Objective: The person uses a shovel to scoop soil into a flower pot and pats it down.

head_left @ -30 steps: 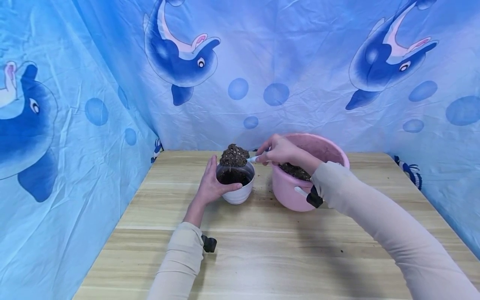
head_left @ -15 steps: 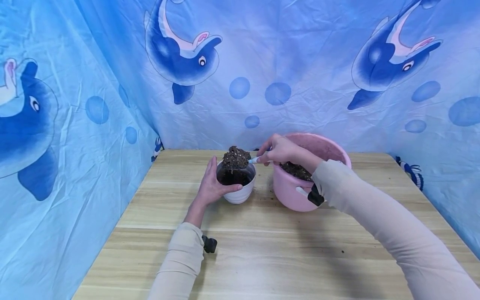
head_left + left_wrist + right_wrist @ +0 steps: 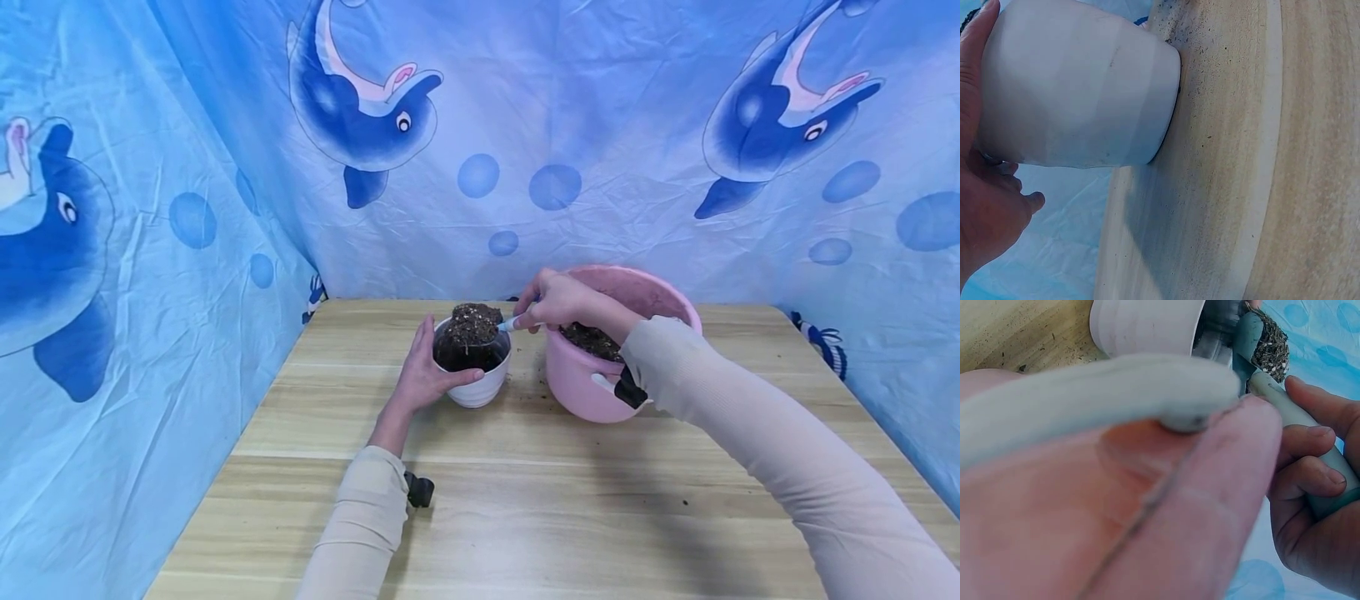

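Observation:
A white flower pot (image 3: pixel 474 393) stands upright on the wooden table, dark soil inside it. My left hand (image 3: pixel 422 375) grips the pot's rim, thumb across the near side and fingers along the left; the left wrist view shows the pot's smooth side (image 3: pixel 1079 87) beside that hand (image 3: pixel 988 215). In my right hand (image 3: pixel 558 300) is the pale blue-green handle of a small trowel (image 3: pixel 1288 409). Its blade carries a heaped clump of soil (image 3: pixel 476 323) over the pot's mouth. The pot's rim partly hides behind this clump.
To the right of the pot stands a pink bucket (image 3: pixel 585 392) holding more soil (image 3: pixel 596 342), under my right forearm. Its pale handle (image 3: pixel 1104 394) blurs across the right wrist view. Crumbs dot the table (image 3: pixel 480 525); a blue dolphin-print cloth (image 3: pixel 630 100) encloses the back and sides.
The soil clump on the trowel has sunk lower, toward the pot's opening, and shifted slightly right. My left hand keeps its hold on the pot, and the bucket stays put.

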A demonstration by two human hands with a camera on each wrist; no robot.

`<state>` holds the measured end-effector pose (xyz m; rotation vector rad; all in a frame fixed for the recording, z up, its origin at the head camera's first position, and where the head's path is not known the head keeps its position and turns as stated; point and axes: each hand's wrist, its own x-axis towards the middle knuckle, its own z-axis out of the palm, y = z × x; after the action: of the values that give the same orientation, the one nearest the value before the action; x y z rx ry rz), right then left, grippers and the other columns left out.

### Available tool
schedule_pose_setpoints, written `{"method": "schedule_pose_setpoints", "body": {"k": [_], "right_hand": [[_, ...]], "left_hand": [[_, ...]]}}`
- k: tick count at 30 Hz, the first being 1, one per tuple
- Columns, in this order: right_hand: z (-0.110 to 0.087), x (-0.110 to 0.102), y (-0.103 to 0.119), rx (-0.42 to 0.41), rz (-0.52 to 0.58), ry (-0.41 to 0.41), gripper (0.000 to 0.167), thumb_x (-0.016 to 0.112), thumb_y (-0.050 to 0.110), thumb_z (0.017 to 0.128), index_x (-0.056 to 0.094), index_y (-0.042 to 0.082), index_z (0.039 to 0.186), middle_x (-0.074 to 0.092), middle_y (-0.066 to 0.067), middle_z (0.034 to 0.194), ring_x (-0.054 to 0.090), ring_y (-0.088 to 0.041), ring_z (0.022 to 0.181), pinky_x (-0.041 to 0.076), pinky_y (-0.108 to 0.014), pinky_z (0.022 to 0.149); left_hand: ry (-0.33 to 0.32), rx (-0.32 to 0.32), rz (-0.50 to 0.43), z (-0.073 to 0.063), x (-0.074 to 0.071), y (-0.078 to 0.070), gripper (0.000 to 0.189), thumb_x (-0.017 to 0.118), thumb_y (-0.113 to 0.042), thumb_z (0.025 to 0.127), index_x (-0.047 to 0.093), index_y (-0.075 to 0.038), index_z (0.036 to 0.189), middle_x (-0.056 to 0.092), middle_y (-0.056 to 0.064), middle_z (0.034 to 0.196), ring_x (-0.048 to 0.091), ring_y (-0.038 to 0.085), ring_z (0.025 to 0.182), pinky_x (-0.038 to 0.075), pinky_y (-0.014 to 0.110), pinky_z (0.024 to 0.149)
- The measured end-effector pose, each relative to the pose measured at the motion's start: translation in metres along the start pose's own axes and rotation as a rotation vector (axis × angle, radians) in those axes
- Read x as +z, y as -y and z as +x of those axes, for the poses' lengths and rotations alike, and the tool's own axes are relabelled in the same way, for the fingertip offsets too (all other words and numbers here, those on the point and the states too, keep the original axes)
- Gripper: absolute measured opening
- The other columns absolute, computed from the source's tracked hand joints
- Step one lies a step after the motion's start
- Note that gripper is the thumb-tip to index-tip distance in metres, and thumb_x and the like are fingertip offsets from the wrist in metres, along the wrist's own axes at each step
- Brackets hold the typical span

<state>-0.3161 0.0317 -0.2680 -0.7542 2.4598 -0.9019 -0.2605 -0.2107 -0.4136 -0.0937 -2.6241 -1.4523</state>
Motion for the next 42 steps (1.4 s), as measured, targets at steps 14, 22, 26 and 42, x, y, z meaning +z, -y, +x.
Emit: {"method": "schedule_pose_setpoints", "body": {"k": [14,22,26,42], "right_hand": [[0.002,0.001,0.004,0.023,-0.09,0.026,0.025,0.07,0.015,0.087,0.073,0.0,0.107,0.069,-0.008,0.071,0.035,-0.008,0.038,0.032,-0.023,0.04],[0.005,0.004,0.01,0.074,-0.161,0.022,0.019,0.072,0.018,0.086,0.076,0.006,0.1,0.071,-0.009,0.075,0.035,-0.008,0.038,0.033,-0.024,0.041],[0.008,0.004,0.012,0.106,-0.201,0.026,0.016,0.073,0.02,0.085,0.076,0.009,0.097,0.071,-0.006,0.073,0.035,-0.008,0.038,0.033,-0.024,0.04],[0.013,0.007,0.019,0.152,-0.325,0.07,0.01,0.072,0.02,0.086,0.078,0.013,0.085,0.069,-0.007,0.07,0.034,-0.009,0.04,0.033,-0.025,0.04]], "left_hand": [[-0.004,-0.002,-0.028,-0.001,0.002,-0.004,0.135,0.09,-0.048,0.059,0.002,-0.013,0.156,0.005,0.006,0.162,0.007,0.026,0.147,0.013,0.043,0.118],[-0.006,0.005,-0.043,-0.002,0.002,-0.004,0.133,0.09,-0.044,0.061,0.003,-0.013,0.156,0.005,0.006,0.162,0.007,0.025,0.147,0.012,0.042,0.119],[-0.009,0.002,-0.039,-0.002,0.003,-0.004,0.133,0.09,-0.044,0.061,0.003,-0.013,0.156,0.006,0.005,0.162,0.008,0.024,0.147,0.012,0.042,0.119],[-0.013,-0.008,-0.068,-0.001,0.005,0.0,0.136,0.091,-0.046,0.059,0.002,-0.012,0.156,0.006,0.007,0.162,0.008,0.025,0.147,0.013,0.043,0.118]]}}
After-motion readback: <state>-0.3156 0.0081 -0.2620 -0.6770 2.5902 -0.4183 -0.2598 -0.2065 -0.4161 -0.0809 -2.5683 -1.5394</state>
